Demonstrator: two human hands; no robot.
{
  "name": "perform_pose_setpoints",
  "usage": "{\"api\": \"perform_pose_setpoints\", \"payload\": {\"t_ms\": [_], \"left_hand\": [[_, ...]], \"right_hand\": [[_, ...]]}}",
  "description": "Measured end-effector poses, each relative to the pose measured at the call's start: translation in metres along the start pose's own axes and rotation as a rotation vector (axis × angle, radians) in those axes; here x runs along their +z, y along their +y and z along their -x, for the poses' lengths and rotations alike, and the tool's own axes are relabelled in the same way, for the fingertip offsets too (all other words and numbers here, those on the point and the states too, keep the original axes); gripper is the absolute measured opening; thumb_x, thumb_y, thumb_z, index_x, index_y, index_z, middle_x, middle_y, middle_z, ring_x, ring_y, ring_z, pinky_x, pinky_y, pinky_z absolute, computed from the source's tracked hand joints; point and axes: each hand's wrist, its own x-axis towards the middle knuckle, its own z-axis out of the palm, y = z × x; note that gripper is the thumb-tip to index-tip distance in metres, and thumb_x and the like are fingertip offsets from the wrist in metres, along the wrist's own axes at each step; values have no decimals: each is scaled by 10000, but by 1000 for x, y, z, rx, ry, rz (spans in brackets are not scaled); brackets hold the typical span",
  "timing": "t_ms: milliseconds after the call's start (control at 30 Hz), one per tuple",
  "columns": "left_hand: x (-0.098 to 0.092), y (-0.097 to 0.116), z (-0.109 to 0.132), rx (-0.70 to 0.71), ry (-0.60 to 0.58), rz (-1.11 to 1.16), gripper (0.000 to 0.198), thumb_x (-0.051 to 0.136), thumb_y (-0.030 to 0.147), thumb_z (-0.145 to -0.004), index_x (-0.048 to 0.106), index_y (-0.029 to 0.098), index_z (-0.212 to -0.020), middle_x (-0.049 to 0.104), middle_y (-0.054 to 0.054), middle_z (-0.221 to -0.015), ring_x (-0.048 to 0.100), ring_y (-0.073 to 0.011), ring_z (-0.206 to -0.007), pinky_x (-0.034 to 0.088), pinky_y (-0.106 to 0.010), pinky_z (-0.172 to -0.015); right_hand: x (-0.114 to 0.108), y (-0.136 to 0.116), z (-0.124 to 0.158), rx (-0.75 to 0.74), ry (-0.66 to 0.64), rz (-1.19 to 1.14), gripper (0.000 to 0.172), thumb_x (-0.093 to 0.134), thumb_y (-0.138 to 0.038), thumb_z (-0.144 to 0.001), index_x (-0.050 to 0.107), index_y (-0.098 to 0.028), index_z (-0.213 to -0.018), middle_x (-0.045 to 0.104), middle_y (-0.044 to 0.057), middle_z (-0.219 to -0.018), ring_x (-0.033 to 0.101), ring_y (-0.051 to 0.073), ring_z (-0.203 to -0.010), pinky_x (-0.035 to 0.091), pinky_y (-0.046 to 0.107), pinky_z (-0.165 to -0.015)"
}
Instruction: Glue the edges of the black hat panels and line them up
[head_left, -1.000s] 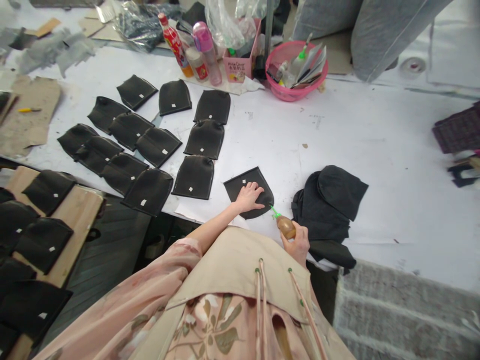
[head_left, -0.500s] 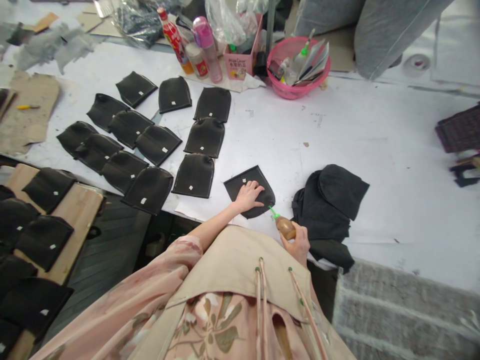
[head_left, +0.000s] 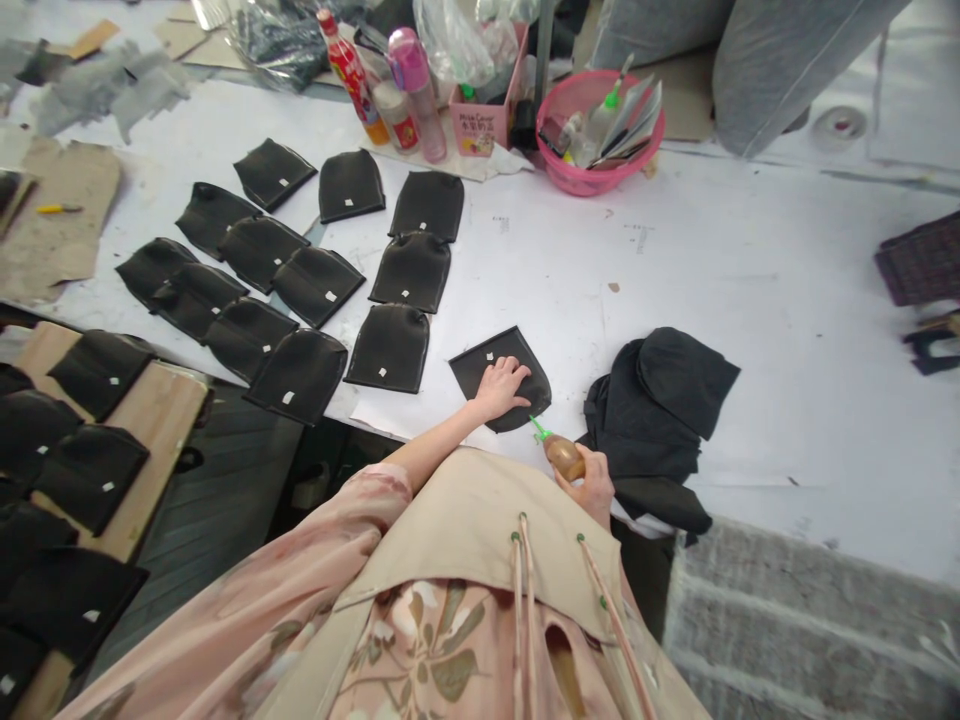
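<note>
Right hand (head_left: 594, 487) has shifted a little to the left, carrying with it the bottle (head_left: 564, 457) held in its closed fingers. The green nozzle (head_left: 537, 429), ahead of the grip, has travelled along the curved edge of the black piece (head_left: 480, 362). One second ago its tip met that edge at the right-hand bend. Now it meets the edge further round, on the near side, closer under the left hand (head_left: 501, 388). The gap between the two hands has narrowed accordingly.
</note>
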Motion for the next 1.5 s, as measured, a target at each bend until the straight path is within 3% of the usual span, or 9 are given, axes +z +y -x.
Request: {"api": "perform_pose_setpoints", "payload": {"t_ms": [233, 467, 700, 1300, 1500], "left_hand": [[0, -4, -3, -8, 16, 40, 586, 757, 506, -709, 542, 256, -1193, 488, -71, -1201, 449, -270, -1121, 427, -375, -880], [-12, -22, 16, 144, -130, 47, 735, 763, 479, -700, 477, 256, -1339, 450, -98, -1325, 416, -285, -1226, 409, -382, -950], [-5, -19, 27, 137, -80, -60, 759, 767, 405, -721, 433, 259, -1387, 429, -111, -1387, 336, -300, -1311, 339, -427, -1007], [-7, -19, 26, 142, -60, -52, 763, 765, 421, -720, 438, 257, -1390, 430, -109, -1396, 344, -296, -1312, 366, -418, -1006], [-16, -37, 22, 255, -203, 32, 840, 766, 485, -692, 414, 231, -1412, 384, -119, -1441, 325, -287, -1342, 376, -389, -1039]], "right_hand": [[3, 2, -1, -63, 33, -13, 423, 644, -400, -822, 544, -180, -1170, 569, 61, -932, 590, 204, -843, 517, 303, -732], [1, -3, 1, -13, 16, -59, 431, 644, -393, -834, 543, -152, -1177, 575, 84, -961, 579, 211, -867, 514, 320, -758], [9, -3, 8, -27, 6, -70, 422, 651, -408, -829, 545, -163, -1156, 568, 74, -940, 584, 203, -853, 520, 310, -745], [15, -16, 16, -15, -74, -143, 453, 672, -423, -810, 547, -163, -1160, 584, 84, -983, 589, 217, -905, 516, 336, -786], [18, -15, 17, -19, -55, -147, 424, 645, -401, -830, 531, -178, -1172, 578, 83, -973, 572, 228, -885, 512, 364, -764]]}}
